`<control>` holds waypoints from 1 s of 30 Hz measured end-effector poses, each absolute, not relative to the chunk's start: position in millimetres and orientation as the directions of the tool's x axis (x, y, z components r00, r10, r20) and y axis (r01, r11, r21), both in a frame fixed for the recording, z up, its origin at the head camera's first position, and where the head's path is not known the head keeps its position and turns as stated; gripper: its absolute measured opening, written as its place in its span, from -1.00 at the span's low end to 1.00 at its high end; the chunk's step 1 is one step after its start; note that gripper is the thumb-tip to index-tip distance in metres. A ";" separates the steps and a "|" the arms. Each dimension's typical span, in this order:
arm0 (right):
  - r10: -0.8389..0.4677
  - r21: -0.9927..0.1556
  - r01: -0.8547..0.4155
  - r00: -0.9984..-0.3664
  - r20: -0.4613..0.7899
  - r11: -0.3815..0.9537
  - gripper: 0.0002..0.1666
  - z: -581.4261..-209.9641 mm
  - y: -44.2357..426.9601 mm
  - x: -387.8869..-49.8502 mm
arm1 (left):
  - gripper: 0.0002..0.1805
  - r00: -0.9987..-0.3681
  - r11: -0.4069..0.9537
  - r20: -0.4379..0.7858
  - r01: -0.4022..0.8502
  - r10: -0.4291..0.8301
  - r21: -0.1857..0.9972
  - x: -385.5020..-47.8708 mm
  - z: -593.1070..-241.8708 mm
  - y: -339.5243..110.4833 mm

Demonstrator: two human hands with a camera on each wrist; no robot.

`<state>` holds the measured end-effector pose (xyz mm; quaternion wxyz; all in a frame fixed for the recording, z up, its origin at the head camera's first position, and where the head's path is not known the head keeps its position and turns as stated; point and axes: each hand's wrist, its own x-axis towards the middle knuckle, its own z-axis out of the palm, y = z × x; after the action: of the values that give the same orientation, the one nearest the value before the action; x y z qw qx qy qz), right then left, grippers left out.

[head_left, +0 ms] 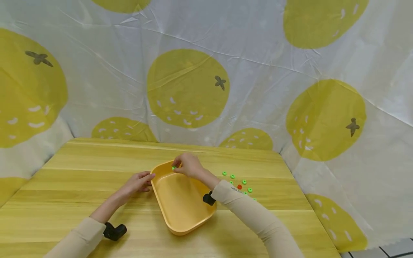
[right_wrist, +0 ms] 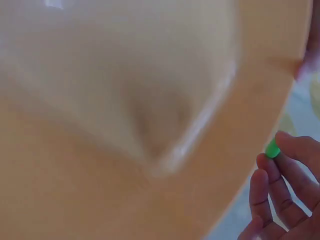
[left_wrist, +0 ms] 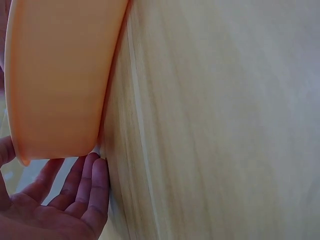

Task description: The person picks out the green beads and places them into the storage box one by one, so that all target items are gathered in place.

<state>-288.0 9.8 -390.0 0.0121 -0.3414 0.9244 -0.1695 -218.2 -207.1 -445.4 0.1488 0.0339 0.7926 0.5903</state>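
Note:
A yellow plastic tray [head_left: 182,202] with rounded corners stands on the wooden table. At its far left corner my left hand [head_left: 138,182] holds the rim, thumb over the edge and fingers against the outer wall, as the left wrist view shows. My right hand [head_left: 190,166] is above the tray's far end. Between its thumb and index finger it pinches a small green bead [right_wrist: 272,149]; the other fingers are bent loosely. Right of the tray, several green ring-shaped beads [head_left: 244,182] lie scattered around a red bead [head_left: 240,187]. My right sleeve partly hides that group.
The wooden table [head_left: 96,172] runs back to a pale curtain [head_left: 258,89] printed with large yellow fruits. A black wrist camera [head_left: 114,232] sits by the left sleeve, and another black camera [head_left: 209,199] on the right wrist overhangs the tray's right side.

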 end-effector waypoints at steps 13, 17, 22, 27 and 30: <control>-0.620 -0.198 -0.599 -0.782 -0.062 0.776 -0.92 -432.4 -25.2 -278.3 | -0.31 -0.950 0.286 -0.197 -0.124 0.243 0.950 -215.3 -446.2 -203.2; -0.621 -0.193 -0.601 -0.781 -0.060 0.775 -0.94 -433.8 -28.3 -278.1 | -0.31 -0.951 0.292 -0.198 -0.125 0.238 0.948 -214.5 -445.0 -203.2; -0.618 -0.210 -0.597 -0.785 -0.045 0.774 -0.93 -434.0 -28.9 -279.1 | -0.30 -0.952 0.296 -0.199 -0.125 0.234 0.947 -215.2 -443.7 -204.2; -0.631 -0.225 -0.613 -0.775 -0.014 0.758 -0.85 -431.1 -25.6 -282.2 | -0.31 -0.952 0.301 -0.201 -0.127 0.229 0.945 -216.1 -442.6 -205.9; -0.638 -0.231 -0.624 -0.770 0.019 0.747 -0.82 -427.7 -22.1 -286.1 | -0.31 -0.953 0.303 -0.201 -0.127 0.228 0.945 -216.6 -441.9 -207.0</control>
<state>-286.1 -22.1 -427.7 0.0306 -0.3377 0.9340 -0.1125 -216.6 -207.0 -441.9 0.1505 0.0321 0.7930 0.5895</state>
